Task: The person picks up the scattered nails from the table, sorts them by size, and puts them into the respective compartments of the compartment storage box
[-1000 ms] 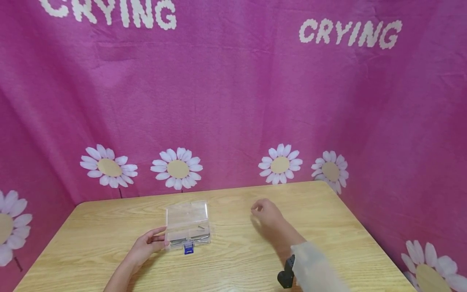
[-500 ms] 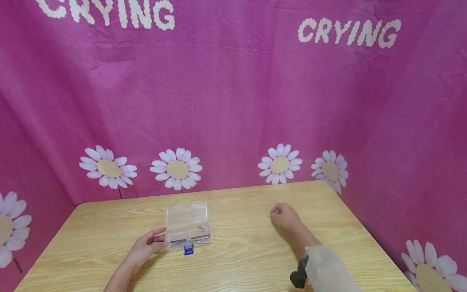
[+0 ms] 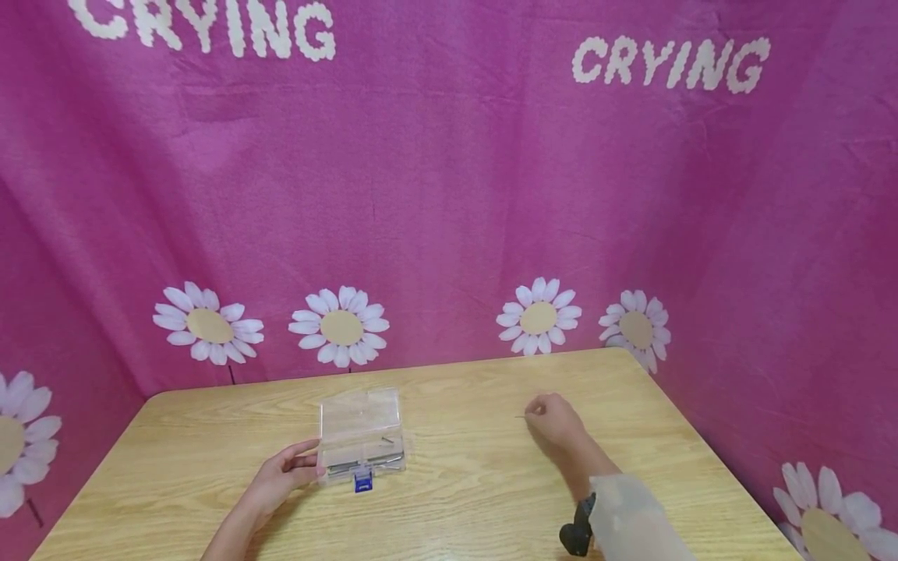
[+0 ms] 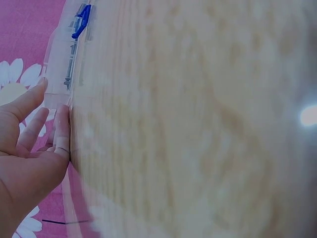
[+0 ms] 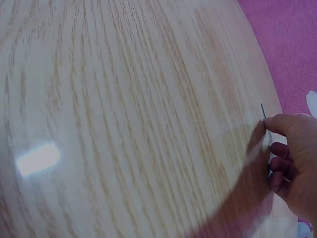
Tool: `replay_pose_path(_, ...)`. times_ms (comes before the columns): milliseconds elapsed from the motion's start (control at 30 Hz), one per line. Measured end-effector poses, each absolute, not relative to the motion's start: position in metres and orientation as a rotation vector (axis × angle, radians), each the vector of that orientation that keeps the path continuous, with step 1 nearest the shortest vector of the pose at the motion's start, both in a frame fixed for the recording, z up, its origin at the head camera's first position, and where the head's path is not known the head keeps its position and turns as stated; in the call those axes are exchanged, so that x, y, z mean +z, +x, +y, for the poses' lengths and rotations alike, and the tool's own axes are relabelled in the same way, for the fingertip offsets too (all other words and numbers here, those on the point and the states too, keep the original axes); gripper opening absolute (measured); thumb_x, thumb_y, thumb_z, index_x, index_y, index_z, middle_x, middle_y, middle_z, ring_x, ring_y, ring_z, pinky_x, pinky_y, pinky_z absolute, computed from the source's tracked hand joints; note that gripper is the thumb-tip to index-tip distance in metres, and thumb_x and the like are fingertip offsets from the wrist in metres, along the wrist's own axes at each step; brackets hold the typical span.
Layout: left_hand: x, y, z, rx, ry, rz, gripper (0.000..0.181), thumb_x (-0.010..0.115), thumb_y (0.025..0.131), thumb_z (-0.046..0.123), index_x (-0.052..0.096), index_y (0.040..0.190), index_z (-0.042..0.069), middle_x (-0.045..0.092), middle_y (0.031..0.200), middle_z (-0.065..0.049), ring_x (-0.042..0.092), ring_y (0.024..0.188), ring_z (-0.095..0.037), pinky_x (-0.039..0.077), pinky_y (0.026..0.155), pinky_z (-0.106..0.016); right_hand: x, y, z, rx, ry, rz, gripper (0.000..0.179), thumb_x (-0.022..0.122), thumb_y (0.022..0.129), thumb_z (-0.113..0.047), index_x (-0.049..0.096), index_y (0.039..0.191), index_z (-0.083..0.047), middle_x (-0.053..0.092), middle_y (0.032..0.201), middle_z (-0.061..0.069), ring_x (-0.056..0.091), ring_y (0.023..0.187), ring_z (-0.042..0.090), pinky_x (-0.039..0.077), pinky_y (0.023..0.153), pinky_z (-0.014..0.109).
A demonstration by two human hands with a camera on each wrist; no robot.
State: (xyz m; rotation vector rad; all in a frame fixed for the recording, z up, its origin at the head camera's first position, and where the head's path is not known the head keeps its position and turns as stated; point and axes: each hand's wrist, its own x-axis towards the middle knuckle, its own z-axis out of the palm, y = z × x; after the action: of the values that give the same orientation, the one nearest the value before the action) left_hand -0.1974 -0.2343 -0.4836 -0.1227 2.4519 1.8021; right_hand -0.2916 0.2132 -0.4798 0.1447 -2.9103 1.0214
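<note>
A clear plastic case (image 3: 360, 413), lid raised and a blue latch (image 3: 362, 480) on its front, stands left of the middle of the table. Several slim metal pieces (image 3: 368, 460) lie inside. My left hand (image 3: 276, 477) rests against the case's left side, its thumb tip at the front corner. In the left wrist view its fingers (image 4: 61, 130) are fairly straight beside the case wall. Over at the right, my right hand (image 3: 556, 421) pinches a thin nail (image 5: 263, 111) between thumb and forefinger, close over the table. The nail's other end is hidden in the fingers.
The wooden table (image 3: 449, 499) reaches back to a pink cloth (image 3: 435, 195) with daisies and lettering. This cloth also hangs along both sides. A dark wrist camera (image 3: 578, 530) sits at my right sleeve (image 3: 634, 518).
My right hand has moved to the right, mostly in the first half second, and the nail now shows at its fingertips. The left hand and the case have stayed in place.
</note>
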Motion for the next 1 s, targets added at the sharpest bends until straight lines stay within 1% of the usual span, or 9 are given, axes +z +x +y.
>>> replay_pose_path(267, -0.484, -0.196, -0.234, 1.826, -0.119, 2.427, 0.059, 0.066, 0.083, 0.004, 0.041, 0.135, -0.008, 0.058, 0.12, -0.028, 0.061, 0.095, -0.015, 0.05, 0.075, -0.025, -0.482, -0.29, 0.213, 0.988, 0.126, -2.914, 0.011, 0.059, 0.081, -0.011, 0.068, 0.085, -0.006, 0.066, 0.083, 0.007, 0.061, 0.085, 0.023, 0.048, 0.084, 0.043)
replay_pose_path(467, -0.483, -0.197, -0.234, 1.808, -0.122, 2.448, 0.059, 0.066, 0.083, 0.004, 0.041, 0.135, -0.008, 0.058, 0.12, -0.028, 0.061, 0.098, -0.019, 0.049, 0.076, -0.026, -0.483, -0.292, 0.213, 1.007, 0.137, -2.91, 0.012, 0.058, 0.081, -0.011, 0.068, 0.082, -0.004, 0.066, 0.078, 0.005, 0.059, 0.078, 0.019, 0.049, 0.079, 0.039)
replay_pose_path(567, -0.482, -0.197, -0.234, 1.805, -0.137, 2.45, 0.059, 0.067, 0.083, 0.005, 0.042, 0.135, -0.007, 0.057, 0.12, -0.028, 0.06, 0.1, -0.021, 0.049, 0.079, -0.028, -0.483, -0.293, 0.212, 1.041, 0.118, -2.901, 0.012, 0.059, 0.082, -0.011, 0.068, 0.083, -0.004, 0.066, 0.079, 0.005, 0.058, 0.078, 0.019, 0.049, 0.079, 0.038)
replay_pose_path(633, -0.482, -0.198, -0.234, 1.797, -0.143, 2.452, 0.059, 0.067, 0.083, 0.005, 0.042, 0.135, -0.007, 0.057, 0.12, -0.027, 0.06, 0.1, -0.021, 0.049, 0.08, -0.028, -0.483, -0.293, 0.211, 1.052, 0.119, -2.889, 0.012, 0.059, 0.082, -0.012, 0.068, 0.084, -0.004, 0.066, 0.08, 0.005, 0.058, 0.079, 0.019, 0.049, 0.079, 0.039)
replay_pose_path(833, -0.481, -0.196, -0.234, 1.792, -0.119, 2.446, 0.058, 0.066, 0.083, 0.005, 0.042, 0.135, -0.007, 0.057, 0.122, -0.028, 0.062, 0.099, -0.019, 0.049, 0.077, -0.027, -0.481, -0.29, 0.203, 1.131, 0.121, -2.866, 0.012, 0.06, 0.082, -0.01, 0.068, 0.086, -0.002, 0.065, 0.084, 0.007, 0.058, 0.081, 0.019, 0.049, 0.075, 0.037)
replay_pose_path(1000, -0.481, -0.195, -0.234, 1.793, -0.122, 2.439, 0.058, 0.066, 0.083, 0.005, 0.042, 0.135, -0.007, 0.058, 0.12, -0.028, 0.061, 0.098, -0.018, 0.049, 0.076, -0.026, -0.477, -0.288, 0.194, 1.21, 0.138, -2.846, 0.011, 0.06, 0.082, -0.009, 0.068, 0.085, -0.002, 0.065, 0.082, 0.007, 0.057, 0.079, 0.018, 0.049, 0.072, 0.034)
